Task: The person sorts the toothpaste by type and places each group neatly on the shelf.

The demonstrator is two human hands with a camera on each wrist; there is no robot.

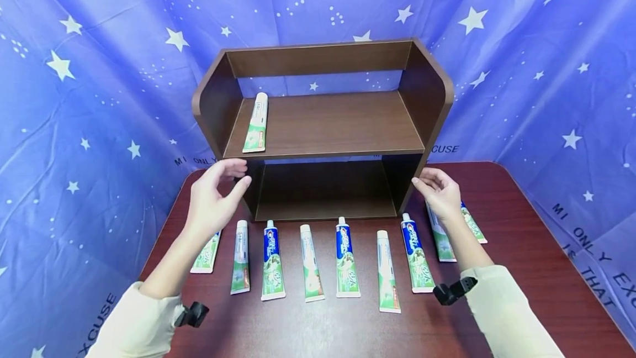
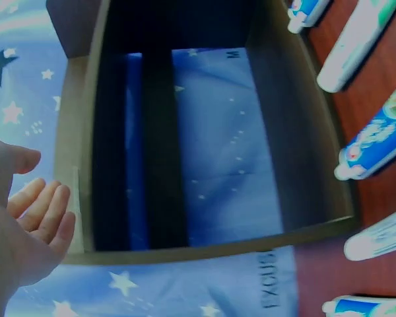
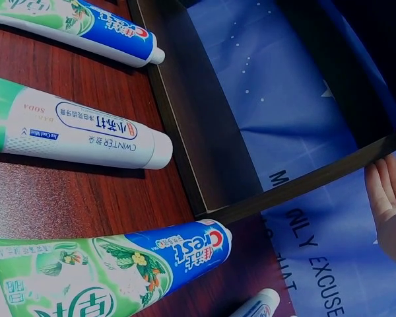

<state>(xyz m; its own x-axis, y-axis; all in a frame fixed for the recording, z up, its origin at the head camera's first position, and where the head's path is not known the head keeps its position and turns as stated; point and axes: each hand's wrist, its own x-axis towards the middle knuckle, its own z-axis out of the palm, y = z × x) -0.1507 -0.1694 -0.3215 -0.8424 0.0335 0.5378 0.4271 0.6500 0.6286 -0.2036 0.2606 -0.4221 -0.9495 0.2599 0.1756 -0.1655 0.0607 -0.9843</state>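
A brown two-tier shelf (image 1: 318,155) stands on the table, its lower compartment bare. On its upper board, at the left, lies a green-and-white toothpaste tube (image 1: 256,123). My left hand (image 1: 213,195) is beside the shelf's left side panel, thumb and fingers apart with nothing between them; the left wrist view shows this hand (image 2: 36,221) near the panel edge. At the right side panel (image 3: 317,175), my right hand (image 1: 439,192) pinches the front edge, thumb on one side and fingers (image 3: 385,191) on the other. Part of that hand is cut off in the right wrist view.
Several toothpaste tubes lie in a row before the shelf, among them a blue-and-green tube (image 1: 346,258) and a white-and-green tube (image 1: 312,264). My forearms partly cover the outer tubes. A blue star-patterned curtain (image 1: 526,59) surrounds the reddish-brown table (image 1: 318,330).
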